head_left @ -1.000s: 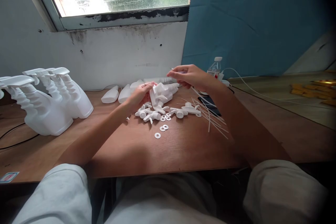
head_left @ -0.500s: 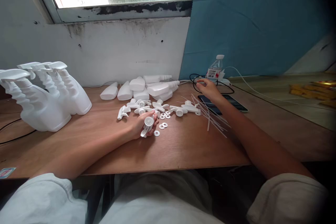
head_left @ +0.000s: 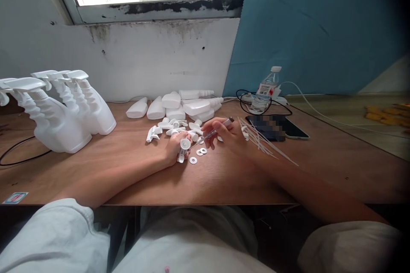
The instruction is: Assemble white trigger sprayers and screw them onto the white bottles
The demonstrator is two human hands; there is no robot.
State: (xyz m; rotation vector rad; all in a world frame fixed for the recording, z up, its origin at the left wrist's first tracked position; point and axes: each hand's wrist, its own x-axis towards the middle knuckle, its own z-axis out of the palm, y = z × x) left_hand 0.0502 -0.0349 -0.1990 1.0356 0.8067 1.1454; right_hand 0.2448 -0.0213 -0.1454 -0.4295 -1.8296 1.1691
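My left hand (head_left: 174,148) is closed around a white trigger spray head (head_left: 185,144), its round collar turned up toward me. My right hand (head_left: 226,133) grips a slim screwdriver (head_left: 213,133) with a see-through handle; its thin shaft slants down toward the spray head. Whether the tip touches the head, I cannot tell. Several flat white washers (head_left: 193,160) lie just right of the left hand. Behind both hands is a heap of loose spray heads (head_left: 153,133), partly covered by my right hand.
Assembled spray bottles (head_left: 73,128) stand at the left. Headless white bottles (head_left: 156,108) lie by the wall. To the right are thin white tubes (head_left: 261,138), a dark phone (head_left: 296,128), a water bottle (head_left: 267,89) and cables (head_left: 245,97) on the wooden table (head_left: 205,183).
My right hand has come back from near the water bottle to the middle, now holding the screwdriver. My left hand has turned the spray head slightly. The view has shifted a little.
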